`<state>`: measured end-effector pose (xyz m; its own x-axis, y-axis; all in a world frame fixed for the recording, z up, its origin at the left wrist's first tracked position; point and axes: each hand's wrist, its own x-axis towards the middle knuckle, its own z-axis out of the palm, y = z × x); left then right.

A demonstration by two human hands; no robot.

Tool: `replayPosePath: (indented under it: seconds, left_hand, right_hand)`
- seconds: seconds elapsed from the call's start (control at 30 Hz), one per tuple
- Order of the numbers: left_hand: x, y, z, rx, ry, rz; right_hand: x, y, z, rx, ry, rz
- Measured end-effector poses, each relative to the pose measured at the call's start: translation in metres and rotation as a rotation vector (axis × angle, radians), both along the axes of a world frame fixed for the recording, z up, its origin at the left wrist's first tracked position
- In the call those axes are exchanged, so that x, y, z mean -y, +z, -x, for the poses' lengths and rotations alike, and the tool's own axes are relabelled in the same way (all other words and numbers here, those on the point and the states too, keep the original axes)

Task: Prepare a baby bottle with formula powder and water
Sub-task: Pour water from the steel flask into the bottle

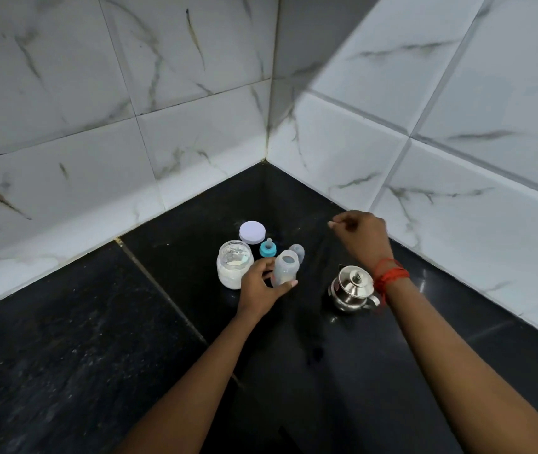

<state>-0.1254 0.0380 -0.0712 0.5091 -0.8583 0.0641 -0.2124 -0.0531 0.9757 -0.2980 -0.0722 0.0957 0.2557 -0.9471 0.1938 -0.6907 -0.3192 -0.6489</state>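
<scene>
My left hand [261, 286] is wrapped around the clear plastic baby bottle [285, 267] on the black stone counter [97, 339]. The bottle stands up tall with its open mouth at the top, tipped a little. It is just beside the glass jar of white powder [234, 268]. My right hand [361, 235] is curled up in the air past the shiny steel pot [352, 289], holding nothing I can see.

I see a black speckled stone worktop [64, 355] filling a corner, where two walls of white grey-veined marble tiles [64, 109] meet; a diagonal shadow crosses the right wall.
</scene>
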Motion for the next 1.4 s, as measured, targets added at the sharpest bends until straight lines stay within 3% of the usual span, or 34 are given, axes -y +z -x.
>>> replayPosePath:
  seconds: [0.07, 0.27, 0.53, 0.87, 1.07, 1.4]
  left_hand:
    - [0.000, 0.003, 0.002, 0.003, -0.012, -0.004]
    - [0.001, 0.011, 0.019, 0.028, -0.054, -0.021]
    - [-0.006, 0.022, 0.034, 0.030, -0.084, -0.033]
    - [-0.010, 0.035, 0.036, 0.030, -0.103, -0.021]
    - [0.000, 0.046, 0.034, 0.036, -0.107, 0.016]
    - [0.017, 0.054, 0.057, 0.074, -0.149, 0.078]
  right_hand:
    - [0.000, -0.005, 0.037, -0.041, -0.068, -0.049]
    - [-0.012, -0.050, 0.112, -0.449, -0.034, -0.428]
    - [-0.037, -0.118, 0.118, 0.133, -0.204, -0.498]
    - [-0.034, -0.158, 0.098, 0.657, -0.418, -0.416]
    - [-0.023, -0.117, 0.115, 0.677, -0.320, -0.331]
    - [-0.016, 0.011, 0.126, 0.713, -0.138, -0.160]
